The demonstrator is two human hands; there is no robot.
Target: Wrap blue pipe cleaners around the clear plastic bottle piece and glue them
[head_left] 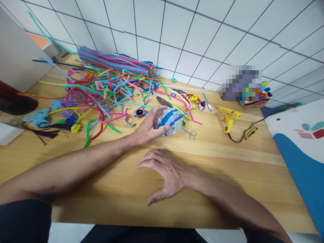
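One tiled wall (177, 37) backs one wooden tabletop (240, 182). One pipe-cleaner bundle (116, 63) lies near the wall. The left hand (148, 129) has its fingers around one blue-and-clear ball (174, 121), mid-tabletop; the right hand (168, 172), nearer the front edge, has fingers wide apart. Farther right is one glue gun (230, 120); beside the ball, one pliers (163, 101), one scissors (187, 131).

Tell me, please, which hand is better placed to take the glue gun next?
Likely the right hand: it looks empty and open, and the glue gun lies toward the right, while the left hand holds the blue-striped bundle.
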